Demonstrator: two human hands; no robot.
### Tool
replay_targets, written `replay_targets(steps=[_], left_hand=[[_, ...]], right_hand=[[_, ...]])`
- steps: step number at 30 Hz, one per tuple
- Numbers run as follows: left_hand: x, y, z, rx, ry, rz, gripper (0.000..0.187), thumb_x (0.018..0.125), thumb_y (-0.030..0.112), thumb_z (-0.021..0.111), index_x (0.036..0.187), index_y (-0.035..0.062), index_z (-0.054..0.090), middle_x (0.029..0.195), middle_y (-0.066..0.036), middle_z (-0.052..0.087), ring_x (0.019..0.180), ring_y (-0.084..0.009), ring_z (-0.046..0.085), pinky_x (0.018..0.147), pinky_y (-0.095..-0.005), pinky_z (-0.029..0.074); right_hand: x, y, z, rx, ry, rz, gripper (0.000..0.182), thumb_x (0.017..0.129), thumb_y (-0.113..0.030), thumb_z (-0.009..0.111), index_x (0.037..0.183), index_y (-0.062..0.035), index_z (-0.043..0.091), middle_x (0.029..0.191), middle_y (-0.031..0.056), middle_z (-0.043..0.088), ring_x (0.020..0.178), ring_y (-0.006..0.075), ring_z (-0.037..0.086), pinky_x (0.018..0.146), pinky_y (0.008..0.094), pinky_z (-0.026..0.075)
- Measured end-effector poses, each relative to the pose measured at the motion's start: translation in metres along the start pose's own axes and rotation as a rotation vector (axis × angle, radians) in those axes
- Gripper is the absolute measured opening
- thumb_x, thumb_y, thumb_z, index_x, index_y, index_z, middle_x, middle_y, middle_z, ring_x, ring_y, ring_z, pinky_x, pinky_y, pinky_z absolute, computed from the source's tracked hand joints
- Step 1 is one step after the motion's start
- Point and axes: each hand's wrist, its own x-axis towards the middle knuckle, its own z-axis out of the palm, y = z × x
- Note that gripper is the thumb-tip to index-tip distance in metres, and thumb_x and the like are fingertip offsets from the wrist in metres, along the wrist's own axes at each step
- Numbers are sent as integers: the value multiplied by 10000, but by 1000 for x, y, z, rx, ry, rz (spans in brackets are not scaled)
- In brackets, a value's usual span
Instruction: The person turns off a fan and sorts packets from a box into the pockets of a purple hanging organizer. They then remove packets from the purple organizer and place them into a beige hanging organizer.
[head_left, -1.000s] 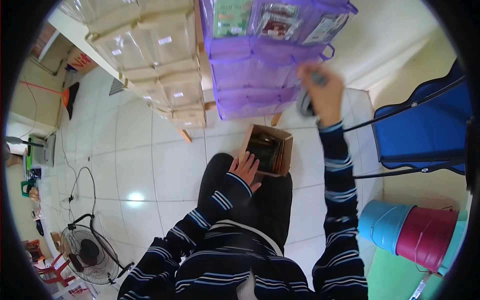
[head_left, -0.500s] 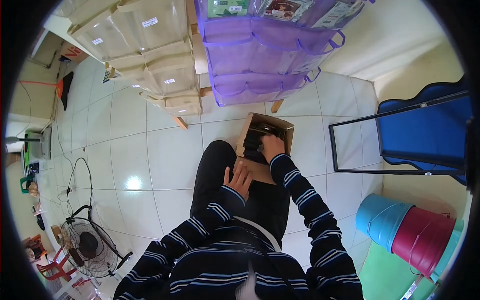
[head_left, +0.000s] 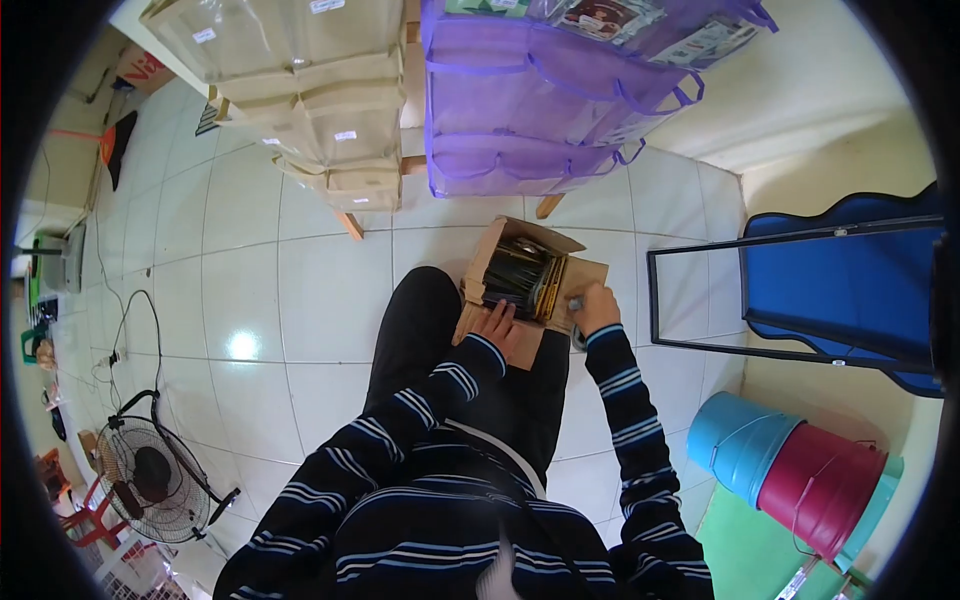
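An open cardboard box (head_left: 484,252) stands on the tiled floor by my knees, its flaps folded outward. Upright flat packets (head_left: 520,272), dark with some yellow ones at the right, fill it. My left hand (head_left: 497,328) lies at the near edge of the box with its fingers spread over the near flap and the packets' edge. At the box's right flap, my right hand (head_left: 594,306) is closed, its fingertips around something small and greyish that I cannot make out.
Beige (head_left: 340,100) and purple (head_left: 500,110) pocket organizers hang ahead on wooden legs. At the right are a black frame (head_left: 652,298), a blue panel (head_left: 840,280) and blue and maroon buckets (head_left: 822,490). A fan (head_left: 152,475) stands at the left.
My right hand has come out of the box and moved right to its flap, uncovering the packets. My left hand has shifted to the packets' near edge. The view has shifted slightly.
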Motion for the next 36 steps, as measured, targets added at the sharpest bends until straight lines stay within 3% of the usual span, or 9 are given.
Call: replay_targets(steps=[10, 12, 14, 15, 17, 25, 32, 34, 36], left_hand=[[2, -6, 23, 5, 168, 14, 284, 679, 135, 509, 927, 10, 448, 1236, -207, 258, 1177, -319, 206, 926, -449, 222], [-1, -6, 26, 34, 207, 22, 282, 686, 133, 496, 934, 5, 453, 1238, -204, 257, 1177, -318, 205, 929, -447, 220], [-2, -4, 25, 16, 184, 16, 278, 695, 134, 484, 939, 4, 454, 1241, -202, 254, 1181, -313, 199, 933, -448, 213], [-1, -4, 24, 4, 168, 7, 275, 705, 136, 473, 945, 2, 454, 1244, -200, 250, 1184, -309, 192, 936, -448, 205], [-2, -5, 20, 4, 132, 12, 278, 713, 137, 461, 957, 2, 454, 1247, -197, 248, 1189, -303, 183, 940, -450, 195], [-1, -8, 30, -22, 170, 12, 282, 721, 127, 453, 973, 1, 454, 1251, -198, 242, 1198, -296, 160, 946, -461, 169], [-3, -1, 5, -61, 30, -14, 356, 695, 143, 516, 1006, -5, 425, 1221, -207, 281, 1174, -314, 209, 941, -444, 194], [-2, 1, -21, -104, -2, -12, 388, 693, 146, 528, 1028, -10, 408, 1211, -208, 292, 1160, -325, 236, 938, -439, 205], [-5, 7, -57, -695, 359, -15, 440, 698, 137, 531, 1073, -21, 368, 1198, -201, 302, 1125, -341, 290, 935, -406, 226]], right_hand=[[-11, -59, 3, -127, 33, 349, 202, 616, -150, 605, 800, -73, 573, 750, 146, 564, 749, 300, 547, 646, 373, 444], [0, -68, 9, -62, 27, 335, 210, 633, -116, 587, 838, -82, 562, 815, 131, 557, 776, 296, 542, 657, 375, 443], [18, -59, 38, 65, 497, -63, 264, 637, -69, 573, 897, -96, 536, 883, 106, 547, 774, 296, 546, 649, 380, 449], [21, -58, 43, 65, 503, -63, 264, 637, -69, 573, 897, -96, 536, 883, 106, 547, 774, 296, 546, 649, 380, 449], [33, -58, 51, 9, 349, 129, 267, 622, -66, 593, 881, -106, 542, 884, 113, 553, 784, 284, 542, 649, 386, 443], [54, -49, 67, -119, 265, 144, 236, 602, -85, 611, 830, -133, 575, 762, 118, 570, 718, 289, 553, 628, 372, 455], [45, -41, 9, 148, 393, 143, 205, 624, -182, 630, 795, -73, 595, 719, 142, 571, 711, 321, 535, 610, 397, 425], [35, -45, -29, 156, 372, 143, 230, 618, -190, 650, 774, -30, 596, 672, 147, 574, 632, 270, 557, 573, 353, 423], [23, -42, -59, 549, 126, 59, 238, 620, -159, 652, 780, 6, 589, 619, 117, 574, 545, 159, 537, 537, 280, 412]])
